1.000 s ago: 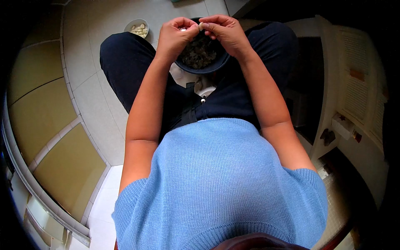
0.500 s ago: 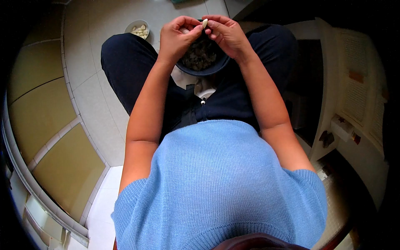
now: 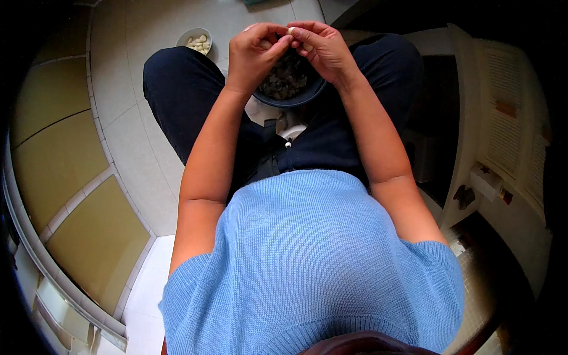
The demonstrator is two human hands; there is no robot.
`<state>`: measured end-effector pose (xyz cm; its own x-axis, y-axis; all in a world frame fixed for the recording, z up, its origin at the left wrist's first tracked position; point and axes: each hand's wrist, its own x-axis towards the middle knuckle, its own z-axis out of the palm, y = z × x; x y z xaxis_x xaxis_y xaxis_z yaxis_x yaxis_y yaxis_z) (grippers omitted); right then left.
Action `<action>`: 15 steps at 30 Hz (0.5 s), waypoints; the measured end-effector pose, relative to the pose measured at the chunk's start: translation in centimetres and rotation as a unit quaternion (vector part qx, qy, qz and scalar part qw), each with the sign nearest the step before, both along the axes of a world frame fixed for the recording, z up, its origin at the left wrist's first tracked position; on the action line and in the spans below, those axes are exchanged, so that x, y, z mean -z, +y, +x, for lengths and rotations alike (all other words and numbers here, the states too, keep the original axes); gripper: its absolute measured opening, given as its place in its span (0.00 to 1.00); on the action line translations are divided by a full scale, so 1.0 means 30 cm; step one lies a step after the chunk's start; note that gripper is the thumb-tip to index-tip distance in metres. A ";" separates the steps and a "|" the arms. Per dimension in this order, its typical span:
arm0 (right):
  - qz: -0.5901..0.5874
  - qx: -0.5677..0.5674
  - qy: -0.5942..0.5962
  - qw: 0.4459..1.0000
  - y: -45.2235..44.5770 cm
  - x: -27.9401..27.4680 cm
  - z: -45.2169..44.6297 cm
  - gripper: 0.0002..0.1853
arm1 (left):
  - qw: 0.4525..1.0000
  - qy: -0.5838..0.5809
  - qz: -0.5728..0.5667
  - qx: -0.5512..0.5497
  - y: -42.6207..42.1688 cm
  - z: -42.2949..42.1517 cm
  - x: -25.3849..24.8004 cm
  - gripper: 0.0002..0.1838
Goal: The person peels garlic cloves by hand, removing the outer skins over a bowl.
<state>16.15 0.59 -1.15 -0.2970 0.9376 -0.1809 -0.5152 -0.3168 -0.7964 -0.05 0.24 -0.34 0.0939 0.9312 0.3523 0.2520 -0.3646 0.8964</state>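
A pale garlic clove (image 3: 291, 31) is pinched between my two hands, mostly covered by the fingertips. My left hand (image 3: 257, 54) is closed on it from the left, and something pale shows among its curled fingers. From the right, my right hand (image 3: 322, 52) grips the same clove between thumb and fingers. Below the hands, between my knees, sits a dark round basin (image 3: 299, 102) with dark, flaky scraps (image 3: 284, 80) inside, which look like skins. A small white bowl (image 3: 209, 35) of peeled garlic cloves (image 3: 199, 44) stands on the floor beyond my left knee.
Light floor tiles (image 3: 145, 142) extend on the left, bordered by tan cabinet panels (image 3: 97, 242). On the right is a pale cabinet (image 3: 470, 118) with a small white box (image 3: 486, 180). A green object (image 3: 259, 2) shows at the top edge.
The clove, upright and largely visible before, is now more covered by my fingertips. My left hand has turned slightly; my arms and the bowl stay in place.
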 end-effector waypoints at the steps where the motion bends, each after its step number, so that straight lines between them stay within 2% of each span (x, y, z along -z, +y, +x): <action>1: -0.001 0.000 -0.003 1.000 0.000 0.000 0.001 0.10 | 0.998 0.042 0.048 -0.005 0.001 -0.003 -0.009 0.06; 2: -0.002 0.000 -0.006 1.000 0.001 0.001 0.001 0.10 | 0.992 0.085 0.095 -0.010 0.002 -0.004 -0.013 0.06; 15: -0.005 0.009 -0.012 1.000 -0.002 -0.001 0.000 0.09 | 0.982 0.145 0.119 -0.026 -0.005 -0.003 -0.019 0.05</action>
